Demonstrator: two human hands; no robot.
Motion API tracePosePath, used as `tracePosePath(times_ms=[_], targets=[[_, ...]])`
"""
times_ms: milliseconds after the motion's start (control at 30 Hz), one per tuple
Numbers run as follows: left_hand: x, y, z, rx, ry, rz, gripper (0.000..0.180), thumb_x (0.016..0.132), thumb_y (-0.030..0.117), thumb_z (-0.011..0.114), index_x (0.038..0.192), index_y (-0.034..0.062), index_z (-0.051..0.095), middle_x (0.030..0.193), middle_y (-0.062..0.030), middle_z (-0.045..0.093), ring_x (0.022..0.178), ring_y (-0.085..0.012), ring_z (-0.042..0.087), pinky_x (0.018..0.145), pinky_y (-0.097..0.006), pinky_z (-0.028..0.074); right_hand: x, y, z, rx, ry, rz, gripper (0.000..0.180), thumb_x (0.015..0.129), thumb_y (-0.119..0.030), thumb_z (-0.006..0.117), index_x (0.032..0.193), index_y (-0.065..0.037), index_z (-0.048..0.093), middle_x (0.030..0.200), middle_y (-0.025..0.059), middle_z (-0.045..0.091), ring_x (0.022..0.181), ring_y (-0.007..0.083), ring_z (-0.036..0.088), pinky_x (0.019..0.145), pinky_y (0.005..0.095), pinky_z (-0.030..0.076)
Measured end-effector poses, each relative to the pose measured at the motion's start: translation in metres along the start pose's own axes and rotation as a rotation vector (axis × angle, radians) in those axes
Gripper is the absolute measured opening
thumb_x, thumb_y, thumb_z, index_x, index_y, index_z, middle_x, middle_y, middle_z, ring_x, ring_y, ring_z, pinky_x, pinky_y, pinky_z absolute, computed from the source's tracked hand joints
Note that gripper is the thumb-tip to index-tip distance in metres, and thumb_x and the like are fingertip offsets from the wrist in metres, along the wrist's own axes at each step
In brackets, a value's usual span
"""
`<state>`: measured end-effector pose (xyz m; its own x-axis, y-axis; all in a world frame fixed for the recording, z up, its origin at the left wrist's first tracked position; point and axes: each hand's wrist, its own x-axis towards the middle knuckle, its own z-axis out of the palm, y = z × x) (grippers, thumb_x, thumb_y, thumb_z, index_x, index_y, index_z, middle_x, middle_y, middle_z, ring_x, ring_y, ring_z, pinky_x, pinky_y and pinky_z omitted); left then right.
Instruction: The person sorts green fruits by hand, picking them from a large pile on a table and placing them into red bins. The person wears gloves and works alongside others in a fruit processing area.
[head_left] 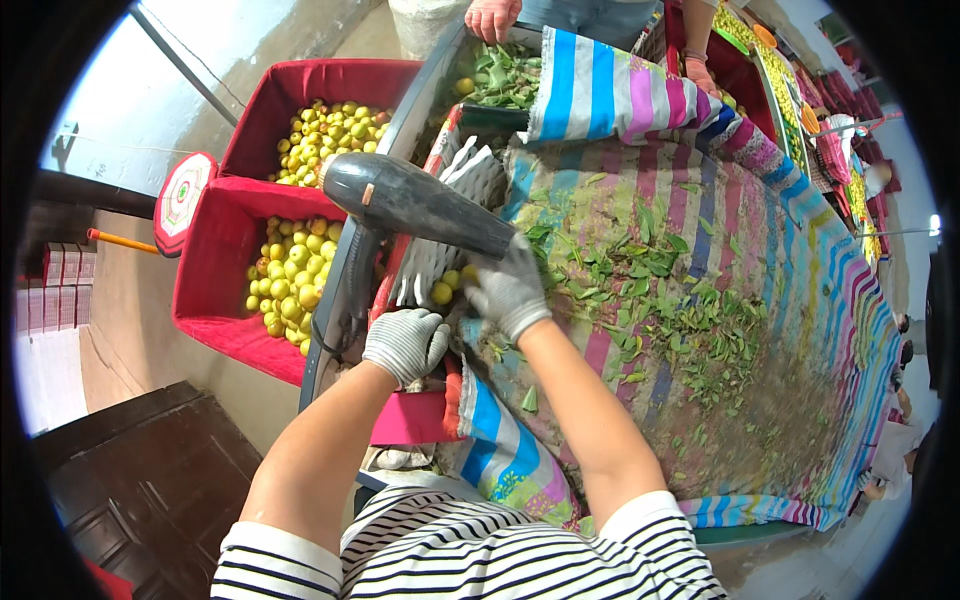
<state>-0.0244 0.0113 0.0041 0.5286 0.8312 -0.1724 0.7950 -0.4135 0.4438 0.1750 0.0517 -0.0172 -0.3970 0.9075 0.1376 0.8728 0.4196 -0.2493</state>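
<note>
My left hand [405, 345], in a grey-white knit glove, rests at the near end of a slatted white roller conveyor [470, 180]. Its fingers are curled in, and whatever they may hold is hidden. Beside the conveyor, my right hand [512, 290], gloved alike and slightly blurred, has its fingers stretched out close to a few yellow-green fruits [442, 292] that look like jujubes. Above them a black hair dryer [415, 205] stands on its handle, its nozzle pointing toward my right hand. A striped cloth [640, 370] strewn with green leaves [710, 340] spreads to the right.
Two red-lined crates [225, 290] of yellow-green fruit stand on the left, by a red-and-white stool [185, 203]. Across the far side, another person's hand [492, 18] rests on the machine's grey rim, and a second hand [698, 72] is near the cloth. Dark panelled wood [150, 480] lies lower left.
</note>
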Motion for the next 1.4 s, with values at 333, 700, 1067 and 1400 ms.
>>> tracePosePath(times_ms=[333,700,1067,1400], targets=[[-0.001,0.0,0.001,0.007,0.01,0.006,0.024,0.089,0.026,0.052,0.084,0.0072,0.066,0.08,-0.0145,0.066,0.076,-0.036,0.063,0.069,-0.046,0.051,-0.079,0.048,-0.01,0.066,0.29,0.298,0.043,0.081,-0.012,0.057,0.124,-0.004,0.057,0.127,0.0175,0.055,0.121,0.0353,0.05,0.107,0.0466,0.037],[0.0,-0.004,0.006,0.033,0.039,0.046,0.029,0.093,0.029,0.049,0.079,0.0082,0.065,0.077,-0.0141,0.066,0.073,-0.0352,0.064,0.067,-0.046,0.051,-0.063,-0.046,-0.01,0.669,0.36,0.404,0.045,0.083,-0.005,0.058,0.127,-0.006,0.055,0.127,0.019,0.053,0.118,0.0374,0.052,0.101,0.0408,0.044],[0.001,0.002,-0.003,0.014,-0.065,0.047,0.037,0.092,0.034,0.045,0.076,0.0083,0.066,0.077,-0.0163,0.067,0.074,-0.0371,0.065,0.067,-0.048,0.052,-0.177,-0.138,-0.073,0.317,-0.003,0.742,0.044,0.08,-0.031,0.072,0.118,-0.011,0.064,0.109,0.0154,0.062,0.102,0.0333,0.06,0.089,0.0402,0.049],[-0.006,-0.016,-0.008,-0.354,-0.036,0.26,0.032,0.093,0.033,0.052,0.088,0.0067,0.07,0.084,-0.0163,0.069,0.08,-0.0334,0.067,0.071,-0.041,0.053,-0.196,-0.147,-0.043,0.844,0.727,1.093,0.012,0.084,-0.011,0.068,0.089,0.0,0.069,0.079,0.0065,0.065,0.077,0.0161,0.062,0.072,0.0306,0.049]])
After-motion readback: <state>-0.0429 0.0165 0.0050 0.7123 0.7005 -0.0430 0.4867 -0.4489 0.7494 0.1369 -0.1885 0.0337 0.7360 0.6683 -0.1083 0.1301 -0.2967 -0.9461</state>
